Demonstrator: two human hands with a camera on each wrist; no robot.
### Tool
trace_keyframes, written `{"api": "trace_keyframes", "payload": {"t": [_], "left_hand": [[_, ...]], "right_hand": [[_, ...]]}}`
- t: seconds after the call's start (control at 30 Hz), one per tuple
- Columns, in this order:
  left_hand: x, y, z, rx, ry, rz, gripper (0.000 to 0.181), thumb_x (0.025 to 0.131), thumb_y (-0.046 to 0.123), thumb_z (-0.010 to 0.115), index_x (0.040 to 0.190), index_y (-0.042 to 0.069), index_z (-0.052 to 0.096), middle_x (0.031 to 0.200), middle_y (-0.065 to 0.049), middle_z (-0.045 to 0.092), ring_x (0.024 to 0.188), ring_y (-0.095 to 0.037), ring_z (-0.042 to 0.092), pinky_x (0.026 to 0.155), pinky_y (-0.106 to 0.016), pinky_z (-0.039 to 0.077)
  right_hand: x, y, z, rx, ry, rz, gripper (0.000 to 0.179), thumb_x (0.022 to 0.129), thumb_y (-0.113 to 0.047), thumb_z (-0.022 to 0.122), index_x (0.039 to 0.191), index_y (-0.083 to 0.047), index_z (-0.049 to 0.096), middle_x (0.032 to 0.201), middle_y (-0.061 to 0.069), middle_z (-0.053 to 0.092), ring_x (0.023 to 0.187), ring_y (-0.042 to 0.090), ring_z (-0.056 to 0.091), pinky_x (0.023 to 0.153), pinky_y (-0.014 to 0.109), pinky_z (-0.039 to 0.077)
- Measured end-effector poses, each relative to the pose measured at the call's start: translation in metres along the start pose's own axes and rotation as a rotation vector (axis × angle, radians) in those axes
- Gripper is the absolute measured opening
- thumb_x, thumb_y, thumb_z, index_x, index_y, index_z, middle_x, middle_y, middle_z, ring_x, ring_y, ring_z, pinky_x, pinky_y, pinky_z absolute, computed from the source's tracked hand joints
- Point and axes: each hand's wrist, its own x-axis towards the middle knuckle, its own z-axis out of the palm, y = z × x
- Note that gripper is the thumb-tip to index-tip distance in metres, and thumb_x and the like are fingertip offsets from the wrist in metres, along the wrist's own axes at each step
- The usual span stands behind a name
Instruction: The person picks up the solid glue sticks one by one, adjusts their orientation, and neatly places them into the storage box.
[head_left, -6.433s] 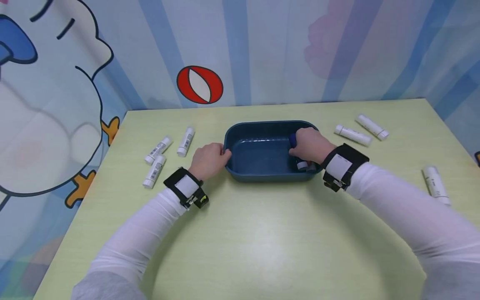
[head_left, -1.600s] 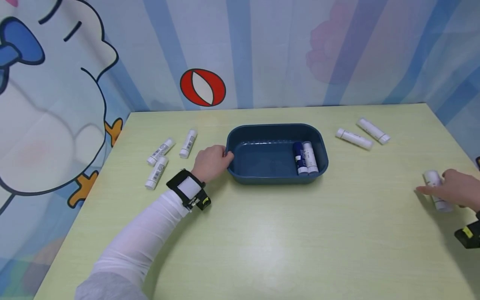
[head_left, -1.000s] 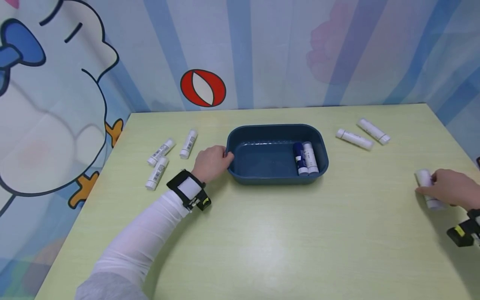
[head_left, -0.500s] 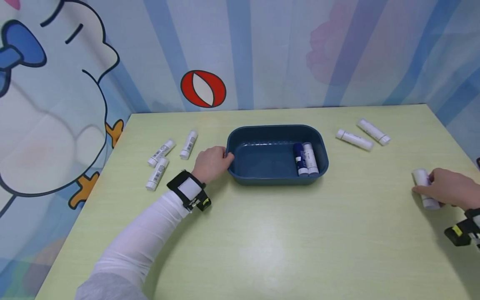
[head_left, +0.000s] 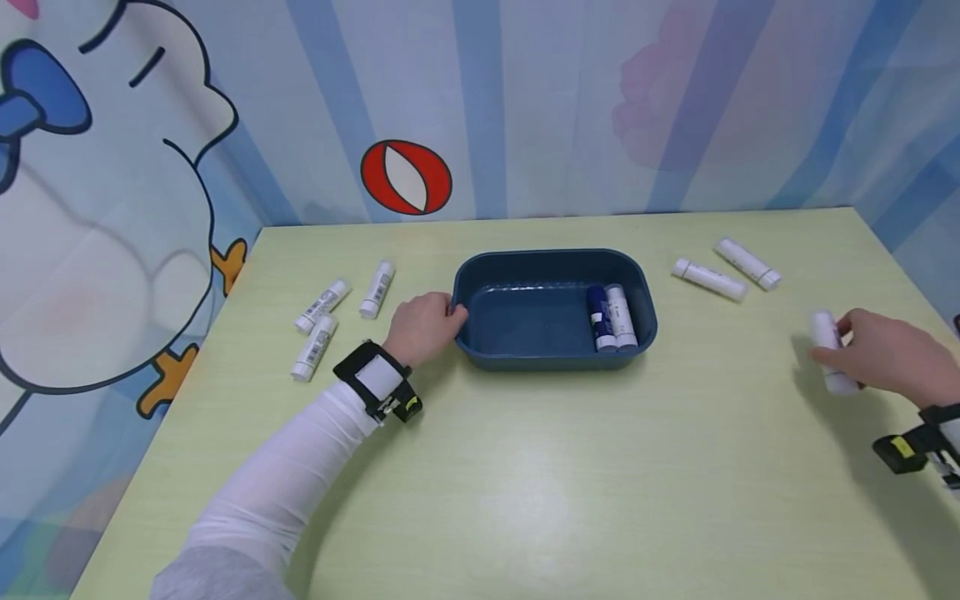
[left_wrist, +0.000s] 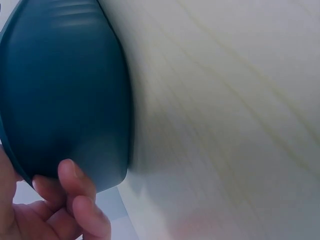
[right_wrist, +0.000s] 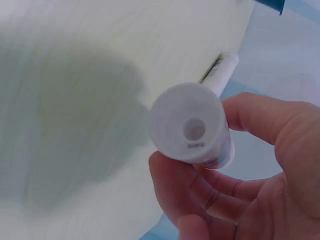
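At the left end of a dark blue rectangular plastic bin (head_left: 540, 363), my left hand (head_left: 422, 328) pinches the rim; the left wrist view shows its fingers curled against the outer wall. Inside the bin's right end lie a dark blue glue stick (head_left: 600, 318) and a white glue stick (head_left: 621, 318), side by side. Over to the right, my right hand (head_left: 896, 357) grips another white glue stick (head_left: 827, 332) between thumb and fingers, held above the table with its shadow apart. Its hollow end with a round knob (right_wrist: 195, 129) faces the right wrist camera.
Three white glue sticks lie left of the bin, among them one upright-lying stick (head_left: 377, 289) and a nearer one (head_left: 313, 348). Two more white sticks, a left one (head_left: 709, 279) and a right one (head_left: 747, 262), lie at the back right. A printed cloth wall (head_left: 540, 108) borders the table.
My right hand has gone from inside the bin to the glue stick at the far right, grasped it and lifted it up and leftward. My left hand stays on the bin rim.
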Motion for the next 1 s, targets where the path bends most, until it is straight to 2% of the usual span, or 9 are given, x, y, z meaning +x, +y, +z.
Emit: {"api": "trace_keyframes", "payload": {"t": [0.27,0.53,0.73,1.0], "left_hand": [[0.001,-0.002,0.001,-0.013,-0.002,-0.007,0.038,0.098,0.026,0.049,0.064,0.010,0.050,0.057,-0.002,0.047,0.052,-0.020,0.049,0.049,-0.029,0.031],[0.001,-0.001,0.002,-0.025,-0.007,-0.015,0.038,0.098,0.026,0.049,0.064,0.010,0.051,0.057,-0.002,0.047,0.052,-0.021,0.050,0.049,-0.029,0.031],[0.001,-0.002,0.002,-0.021,-0.007,-0.016,0.038,0.098,0.026,0.049,0.064,0.010,0.050,0.057,-0.002,0.047,0.052,-0.021,0.049,0.049,-0.029,0.031],[0.001,-0.002,0.002,-0.018,-0.014,-0.018,0.038,0.098,0.026,0.049,0.064,0.010,0.050,0.058,-0.002,0.046,0.052,-0.020,0.049,0.049,-0.028,0.031]], "right_hand": [[-0.005,-0.038,-0.010,-0.014,0.041,-0.058,0.058,0.091,-0.029,0.062,0.114,0.020,0.041,0.071,0.013,0.060,0.060,0.025,0.058,0.050,0.036,0.042],[-0.007,-0.072,-0.017,0.019,0.044,-0.166,0.056,0.091,-0.033,0.064,0.116,0.013,0.044,0.085,0.018,0.062,0.062,0.020,0.059,0.051,0.036,0.044],[-0.008,-0.098,-0.017,0.019,0.032,-0.239,0.056,0.090,-0.035,0.067,0.117,0.009,0.046,0.084,0.013,0.063,0.062,0.019,0.057,0.050,0.036,0.042],[-0.011,-0.134,-0.014,0.012,0.078,-0.332,0.049,0.088,-0.029,0.069,0.114,0.008,0.050,0.081,0.009,0.062,0.060,0.016,0.057,0.052,0.034,0.043]]}}
